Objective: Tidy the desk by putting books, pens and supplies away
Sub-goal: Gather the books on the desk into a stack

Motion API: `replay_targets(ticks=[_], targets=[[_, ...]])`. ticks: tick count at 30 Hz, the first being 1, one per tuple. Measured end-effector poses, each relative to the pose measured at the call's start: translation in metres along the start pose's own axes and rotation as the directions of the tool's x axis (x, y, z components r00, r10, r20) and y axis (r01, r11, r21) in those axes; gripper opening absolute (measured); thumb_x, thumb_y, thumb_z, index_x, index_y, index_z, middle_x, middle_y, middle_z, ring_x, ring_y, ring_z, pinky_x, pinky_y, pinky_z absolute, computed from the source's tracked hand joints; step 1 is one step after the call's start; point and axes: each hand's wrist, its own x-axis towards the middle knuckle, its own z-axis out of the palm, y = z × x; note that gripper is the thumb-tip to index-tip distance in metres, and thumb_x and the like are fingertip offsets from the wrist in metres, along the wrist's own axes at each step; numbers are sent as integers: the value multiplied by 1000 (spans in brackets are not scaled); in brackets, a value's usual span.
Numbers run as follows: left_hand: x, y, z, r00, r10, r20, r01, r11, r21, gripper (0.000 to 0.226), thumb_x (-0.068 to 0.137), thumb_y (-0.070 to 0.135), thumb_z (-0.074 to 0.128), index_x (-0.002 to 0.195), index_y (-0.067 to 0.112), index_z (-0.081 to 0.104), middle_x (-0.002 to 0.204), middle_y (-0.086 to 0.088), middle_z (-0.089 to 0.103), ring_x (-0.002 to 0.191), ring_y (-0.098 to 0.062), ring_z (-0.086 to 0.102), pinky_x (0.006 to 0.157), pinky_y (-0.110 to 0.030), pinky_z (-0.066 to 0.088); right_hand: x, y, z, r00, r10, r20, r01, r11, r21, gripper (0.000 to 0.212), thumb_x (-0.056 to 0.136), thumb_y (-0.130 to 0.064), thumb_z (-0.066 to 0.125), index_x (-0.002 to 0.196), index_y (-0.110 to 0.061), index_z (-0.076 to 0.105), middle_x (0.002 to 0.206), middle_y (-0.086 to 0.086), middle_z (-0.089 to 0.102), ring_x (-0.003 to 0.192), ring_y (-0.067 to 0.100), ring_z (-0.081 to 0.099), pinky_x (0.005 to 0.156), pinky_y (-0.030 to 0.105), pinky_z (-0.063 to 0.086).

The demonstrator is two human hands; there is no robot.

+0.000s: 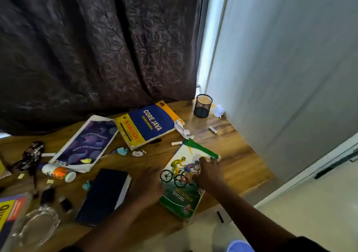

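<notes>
A green "Mountain Biking" book (180, 199) lies flat near the front right of the wooden desk (238, 160). My right hand (209, 172) rests on its cover, fingertips near the far right corner. My left hand (149, 184), blurred, touches the book's left edge with fingers stretched out. Further back lie a blue and yellow "Core Java" book (149, 124) and a purple-covered book (87, 143). A dark blue book (102, 195) sits left of my left hand. An empty black mesh pen cup (203, 105) stands at the back right corner.
Crumpled paper (218, 110) lies by the cup and a white wad (182, 128) beside the Core Java book. Two small white sticks (212, 129) (176, 143), a black marker (155, 141) and paper scraps are scattered about. A white and orange bottle (58, 172) and a glass bowl (38, 228) sit left.
</notes>
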Motion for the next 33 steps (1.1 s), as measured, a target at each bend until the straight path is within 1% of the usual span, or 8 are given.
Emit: replay_targets(ticks=[3,6,11,15,18,24,30,33], targets=[[-11,19,-2,998,3,-64,-1,1000,21,54,95,36,60,146,28,45,143,5,50,130,-17,50,104,-36,48,1,7,5,999,-30,20,30,1000,-5,66,93,-49,63,149,-24,38,154,26,32,141,43,30,109,45,37],[-24,25,-4,994,-33,-102,41,996,78,53,97,39,56,147,28,44,142,6,52,128,-15,52,102,-33,49,1,8,1,991,-112,78,113,993,-12,65,96,-45,62,151,-24,34,157,28,23,145,45,22,111,47,37],[-43,27,-8,986,-81,-148,105,981,164,61,94,48,57,149,29,39,128,2,63,115,-17,61,86,-29,53,6,-5,-6,947,-263,185,266,964,11,72,90,-35,72,150,-23,35,163,26,12,150,44,13,114,48,35],[-50,24,-10,979,-147,-141,174,962,210,71,99,51,48,161,31,19,140,4,59,119,-16,61,90,-30,51,13,-22,-7,901,-387,196,396,918,-8,66,93,-29,69,149,-22,35,164,23,13,150,40,16,110,45,42],[-53,20,-11,972,-183,-145,213,949,231,72,99,50,48,161,35,16,152,7,48,122,-14,60,89,-29,51,23,-34,-2,859,-468,210,481,876,-17,65,93,-25,69,149,-24,36,164,21,12,151,40,16,109,44,43],[-63,23,-17,952,-262,-155,297,913,280,70,97,45,51,160,35,23,148,9,53,109,-16,67,73,-28,46,40,-59,4,781,-567,262,601,797,-65,67,92,-22,70,150,-24,36,166,20,10,153,38,14,112,46,42],[-63,22,-20,932,-349,-104,363,871,330,68,100,47,46,161,35,18,147,6,53,117,-23,64,82,-34,50,46,-72,4,751,-589,298,643,755,-130,72,91,-24,72,152,-23,33,165,23,14,150,40,20,113,45,39],[-63,24,-30,921,-379,-94,388,859,335,60,98,48,47,154,35,31,138,0,60,117,-28,63,88,-37,51,47,-76,-1,747,-581,323,658,716,-234,71,90,-30,70,151,-23,34,160,23,23,144,40,31,108,47,42]])
